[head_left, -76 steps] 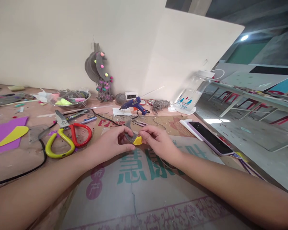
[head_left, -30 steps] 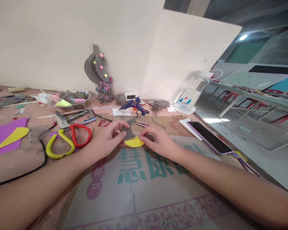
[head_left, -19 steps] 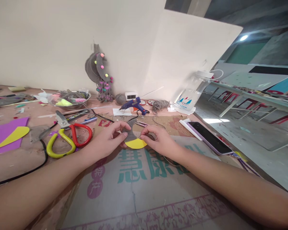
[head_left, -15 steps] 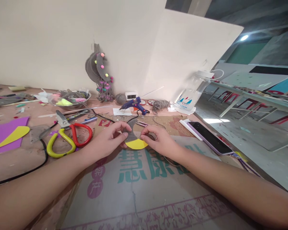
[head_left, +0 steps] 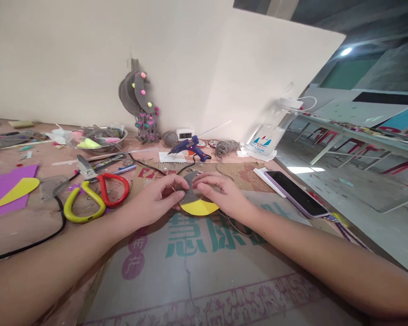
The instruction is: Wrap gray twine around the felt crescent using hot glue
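1. Right hand [head_left: 224,192] had shifted toward the left hand [head_left: 165,194] since half a second earlier; its fingertips had left the yellow edge and come in over the gray windings [head_left: 190,194].
2. Left hand had barely moved. Its grip was closed on the curved piece [head_left: 199,208], thumb on top at the gray side, other fingers partly hidden behind.
3. Right grip: fingers curled, thumb tucked near them. From where I stood I could not tell whether it pinched the gray cord [head_left: 238,227], which looped out below that hand.
4. Curved piece sat between the two hands, above the printed sheet [head_left: 204,280]; whether it touched the sheet was unclear. Its far right part was hidden behind the right hand.
5. More yellow showed along the near edge than before, because the right fingers no longer pinched it there. My reading: the covering was only partial, gray on the left stretch, yellow bare on the rest.
6. Beyond the hands, on the counter [head_left: 27,222]: glue gun [head_left: 190,147], with a yarn bundle [head_left: 227,148] just to its right.
7. Scissors [head_left: 86,168] lay spread open, left of the left hand. Phone [head_left: 297,194] lay well to the right, screen dark.
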A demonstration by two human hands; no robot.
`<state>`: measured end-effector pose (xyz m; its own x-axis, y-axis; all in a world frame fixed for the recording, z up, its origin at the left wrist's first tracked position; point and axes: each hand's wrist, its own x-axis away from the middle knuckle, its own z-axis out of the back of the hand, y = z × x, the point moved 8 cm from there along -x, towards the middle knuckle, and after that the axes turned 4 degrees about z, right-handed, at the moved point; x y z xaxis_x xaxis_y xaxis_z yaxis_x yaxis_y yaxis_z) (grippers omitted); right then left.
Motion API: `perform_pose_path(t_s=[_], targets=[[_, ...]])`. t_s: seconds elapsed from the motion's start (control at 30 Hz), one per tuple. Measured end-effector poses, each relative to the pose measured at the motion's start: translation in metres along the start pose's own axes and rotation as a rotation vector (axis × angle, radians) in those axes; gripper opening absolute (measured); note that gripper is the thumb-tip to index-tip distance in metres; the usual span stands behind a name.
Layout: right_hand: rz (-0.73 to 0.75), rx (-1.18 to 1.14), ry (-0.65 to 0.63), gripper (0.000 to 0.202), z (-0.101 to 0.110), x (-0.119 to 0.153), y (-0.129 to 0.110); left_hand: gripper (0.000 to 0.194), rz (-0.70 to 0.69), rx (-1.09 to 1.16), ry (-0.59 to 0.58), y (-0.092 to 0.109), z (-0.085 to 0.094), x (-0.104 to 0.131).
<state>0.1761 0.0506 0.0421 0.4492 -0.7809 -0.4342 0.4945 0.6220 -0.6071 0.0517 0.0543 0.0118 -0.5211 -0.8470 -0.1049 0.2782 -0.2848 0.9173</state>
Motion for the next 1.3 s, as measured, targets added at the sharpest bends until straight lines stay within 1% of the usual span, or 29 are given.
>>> perform_pose_path(t_s=[0.07,0.13,0.27,0.33,0.4,0.5,0.6,0.77,1.03,1.3], targets=[[0.006,-0.06,-0.04,0.019,-0.007,-0.001,-0.002,0.017,-0.028,-0.024,-0.024,0.001,-0.002,0.001],[-0.024,-0.117,-0.064,0.018,-0.011,-0.001,0.0,0.021,-0.042,-0.06,-0.021,0.002,-0.002,0.003],[-0.17,-0.254,-0.029,0.02,-0.008,0.001,0.016,0.031,-0.068,-0.172,0.018,0.007,-0.002,0.007],[-0.207,-0.292,-0.017,0.02,-0.007,0.003,0.021,0.031,-0.11,-0.259,0.036,0.011,-0.003,0.009],[-0.21,-0.289,-0.02,0.021,-0.006,0.003,0.022,0.029,-0.148,-0.336,0.054,0.015,-0.004,0.009],[-0.209,-0.283,-0.034,0.021,-0.007,0.002,0.02,0.026,-0.158,-0.395,0.082,0.016,-0.002,0.008],[-0.204,-0.314,-0.054,0.021,-0.009,0.002,0.019,0.025,-0.146,-0.409,0.078,0.016,-0.001,0.006],[-0.227,-0.382,-0.067,0.022,-0.012,0.003,0.022,0.027,-0.174,-0.442,0.069,0.019,-0.002,0.008],[-0.213,-0.318,-0.098,0.023,-0.013,0.003,0.023,0.025,-0.167,-0.462,0.059,0.017,-0.004,0.008],[-0.213,-0.313,-0.124,0.024,-0.015,0.003,0.024,0.024,-0.203,-0.517,0.052,0.02,-0.005,0.009]])
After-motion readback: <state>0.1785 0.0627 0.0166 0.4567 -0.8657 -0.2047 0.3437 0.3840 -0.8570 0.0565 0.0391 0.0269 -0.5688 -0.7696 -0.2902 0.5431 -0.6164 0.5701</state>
